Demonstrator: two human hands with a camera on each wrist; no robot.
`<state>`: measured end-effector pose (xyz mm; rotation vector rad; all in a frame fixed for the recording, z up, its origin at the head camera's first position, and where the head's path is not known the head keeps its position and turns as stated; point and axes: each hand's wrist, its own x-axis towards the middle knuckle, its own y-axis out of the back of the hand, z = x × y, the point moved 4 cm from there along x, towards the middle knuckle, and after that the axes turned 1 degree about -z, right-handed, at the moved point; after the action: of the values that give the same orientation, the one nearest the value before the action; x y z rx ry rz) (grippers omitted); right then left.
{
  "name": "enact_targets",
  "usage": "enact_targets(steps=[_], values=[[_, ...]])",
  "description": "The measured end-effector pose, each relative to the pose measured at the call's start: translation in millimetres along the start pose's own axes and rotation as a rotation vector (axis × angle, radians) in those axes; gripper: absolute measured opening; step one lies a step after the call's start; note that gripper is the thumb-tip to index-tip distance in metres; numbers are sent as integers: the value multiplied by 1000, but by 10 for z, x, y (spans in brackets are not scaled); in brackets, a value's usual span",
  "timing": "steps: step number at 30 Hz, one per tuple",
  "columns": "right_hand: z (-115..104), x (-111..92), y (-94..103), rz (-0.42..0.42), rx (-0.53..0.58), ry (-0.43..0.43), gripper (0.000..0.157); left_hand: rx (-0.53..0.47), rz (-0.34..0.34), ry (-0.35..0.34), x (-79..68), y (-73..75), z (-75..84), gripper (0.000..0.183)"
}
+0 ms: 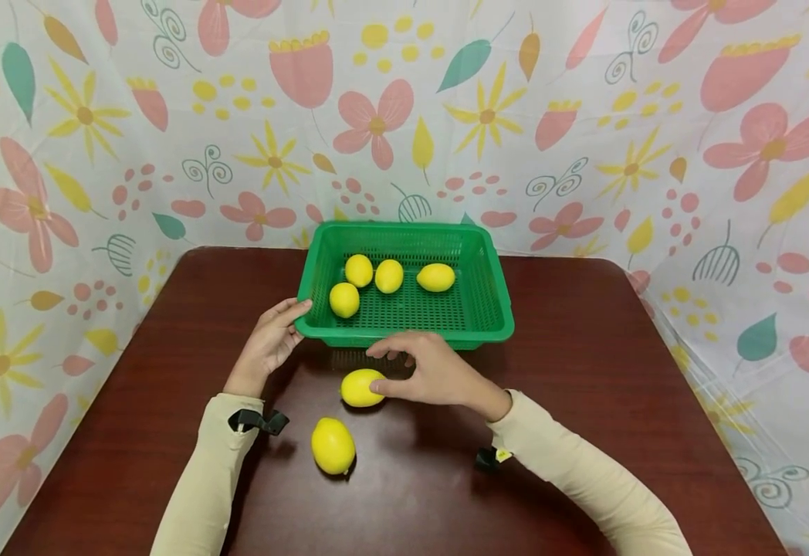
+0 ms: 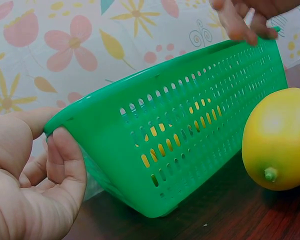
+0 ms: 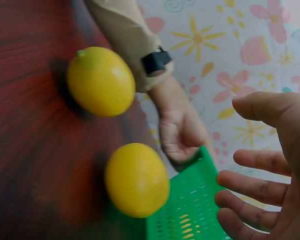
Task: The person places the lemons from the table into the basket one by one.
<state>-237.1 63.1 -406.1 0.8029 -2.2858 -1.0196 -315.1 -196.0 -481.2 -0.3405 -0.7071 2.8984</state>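
Note:
A green plastic basket (image 1: 404, 334) with slotted walls stands at the back of the table, with several yellow lemons (image 1: 435, 277) inside. My left hand (image 1: 275, 340) grips the basket's near left corner; in the left wrist view thumb and fingers (image 2: 65, 155) pinch its rim. My right hand (image 1: 432, 371) is held above a lemon (image 1: 359, 388) in front of the basket, fingers spread and nothing between them. Closer to me lies another lemon (image 1: 333, 446) on the table. Both loose lemons show in the right wrist view, apart from the right hand (image 3: 270, 175).
The dark reddish-brown table (image 1: 557, 463) reaches back to a flower-printed cloth (image 1: 377, 123) that hangs behind and along both sides. Black bands (image 1: 258, 421) are strapped round the sleeves near both wrists.

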Motion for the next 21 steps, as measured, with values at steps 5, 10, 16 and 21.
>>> enact_targets(steps=[5,10,16,21], values=[[51,-24,-228,20,-71,14,48,-4,-5,-1,-7,7,-4,24],[102,-14,-351,21,-115,6,50,-6,5,-1,-10,13,-3,21],[209,11,-449,1,-163,-44,58,10,13,0,-4,8,-12,24],[289,41,-536,-16,-205,-67,65,10,7,6,4,15,-13,27]])
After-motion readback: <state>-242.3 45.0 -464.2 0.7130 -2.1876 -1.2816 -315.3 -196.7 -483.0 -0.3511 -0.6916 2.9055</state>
